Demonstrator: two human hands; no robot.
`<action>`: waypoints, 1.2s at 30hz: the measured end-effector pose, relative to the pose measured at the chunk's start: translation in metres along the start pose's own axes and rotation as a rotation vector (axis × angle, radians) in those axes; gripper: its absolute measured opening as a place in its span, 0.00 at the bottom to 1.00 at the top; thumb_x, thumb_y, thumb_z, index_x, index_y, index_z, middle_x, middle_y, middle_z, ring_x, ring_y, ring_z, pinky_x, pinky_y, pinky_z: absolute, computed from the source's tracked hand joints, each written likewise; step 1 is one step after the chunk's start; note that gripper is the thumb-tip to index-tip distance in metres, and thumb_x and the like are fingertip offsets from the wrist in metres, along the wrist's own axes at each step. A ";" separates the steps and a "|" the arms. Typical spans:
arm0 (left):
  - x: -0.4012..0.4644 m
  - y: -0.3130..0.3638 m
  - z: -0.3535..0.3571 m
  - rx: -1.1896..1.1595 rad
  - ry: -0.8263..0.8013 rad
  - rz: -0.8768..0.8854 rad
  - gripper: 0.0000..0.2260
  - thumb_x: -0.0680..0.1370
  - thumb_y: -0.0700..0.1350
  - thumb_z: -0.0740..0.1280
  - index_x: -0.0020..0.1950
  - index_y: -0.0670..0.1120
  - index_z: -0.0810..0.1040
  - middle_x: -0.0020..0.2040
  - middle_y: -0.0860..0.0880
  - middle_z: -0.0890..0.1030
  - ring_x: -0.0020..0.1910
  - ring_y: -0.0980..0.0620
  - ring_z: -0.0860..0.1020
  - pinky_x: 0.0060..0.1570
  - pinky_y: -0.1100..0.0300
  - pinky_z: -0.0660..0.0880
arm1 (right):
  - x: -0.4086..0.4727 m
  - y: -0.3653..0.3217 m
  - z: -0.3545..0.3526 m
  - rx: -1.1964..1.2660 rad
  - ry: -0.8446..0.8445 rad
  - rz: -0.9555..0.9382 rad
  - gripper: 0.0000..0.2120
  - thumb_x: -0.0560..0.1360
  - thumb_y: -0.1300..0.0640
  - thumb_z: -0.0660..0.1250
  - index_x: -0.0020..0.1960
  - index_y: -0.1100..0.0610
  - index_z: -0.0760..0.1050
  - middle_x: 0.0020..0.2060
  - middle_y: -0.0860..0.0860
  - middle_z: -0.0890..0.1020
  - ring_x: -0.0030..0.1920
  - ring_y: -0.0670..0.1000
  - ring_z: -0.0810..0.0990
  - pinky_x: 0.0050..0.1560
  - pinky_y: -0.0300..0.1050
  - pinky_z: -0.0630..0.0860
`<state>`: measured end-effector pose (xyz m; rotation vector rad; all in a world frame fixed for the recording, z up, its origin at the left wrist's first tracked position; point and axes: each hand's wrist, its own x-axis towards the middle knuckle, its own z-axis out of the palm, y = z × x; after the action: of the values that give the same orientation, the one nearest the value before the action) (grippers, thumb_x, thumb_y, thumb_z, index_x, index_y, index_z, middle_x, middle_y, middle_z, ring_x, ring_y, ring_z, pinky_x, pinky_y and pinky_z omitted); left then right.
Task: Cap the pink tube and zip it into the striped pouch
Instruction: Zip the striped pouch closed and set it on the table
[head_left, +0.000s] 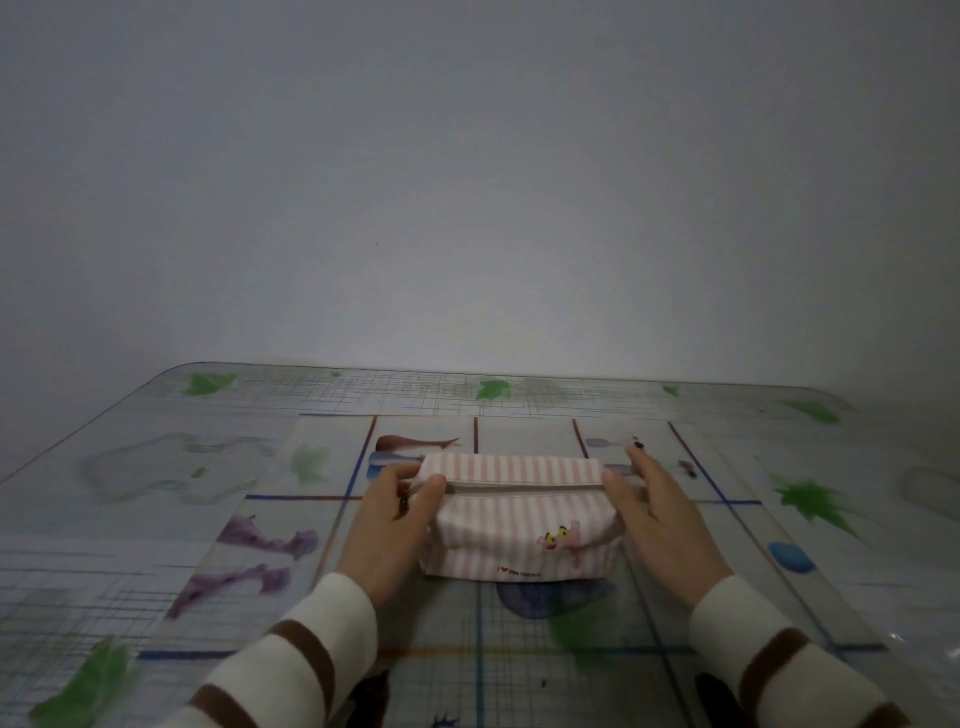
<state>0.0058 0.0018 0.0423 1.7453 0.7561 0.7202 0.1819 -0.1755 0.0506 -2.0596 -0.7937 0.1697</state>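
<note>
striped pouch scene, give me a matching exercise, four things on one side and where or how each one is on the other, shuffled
Things:
1. striped pouch
2. left hand
3. right hand
4. zipper

Places or states:
A. holds the pouch's right end
B. stands on the patterned table between the two hands
C. runs along the top of the pouch and looks closed
D. pinches the pouch's left end at the zipper line

Pairs: 1-B, 2-D, 3-A, 4-C
</note>
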 end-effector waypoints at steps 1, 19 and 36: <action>0.000 0.000 0.000 -0.003 0.002 -0.011 0.10 0.77 0.53 0.62 0.58 0.54 0.70 0.50 0.59 0.76 0.48 0.62 0.74 0.44 0.64 0.73 | -0.001 0.003 -0.001 0.048 0.003 0.044 0.27 0.76 0.42 0.58 0.72 0.51 0.60 0.69 0.54 0.69 0.66 0.53 0.69 0.63 0.46 0.66; 0.011 0.000 0.004 0.086 0.092 -0.117 0.10 0.76 0.58 0.62 0.45 0.52 0.70 0.44 0.51 0.78 0.43 0.51 0.78 0.51 0.45 0.78 | 0.004 0.004 0.007 0.332 -0.106 0.191 0.16 0.77 0.40 0.54 0.46 0.45 0.78 0.49 0.49 0.83 0.52 0.51 0.80 0.59 0.58 0.76; 0.072 0.013 0.023 -0.073 0.065 -0.108 0.15 0.73 0.54 0.67 0.56 0.49 0.70 0.49 0.46 0.79 0.44 0.49 0.79 0.37 0.58 0.76 | 0.072 -0.015 0.017 0.211 0.010 0.062 0.28 0.77 0.45 0.59 0.72 0.55 0.59 0.67 0.52 0.70 0.66 0.53 0.69 0.62 0.41 0.61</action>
<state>0.0703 0.0415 0.0567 1.6093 0.8516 0.7251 0.2244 -0.1153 0.0644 -1.8848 -0.6759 0.2666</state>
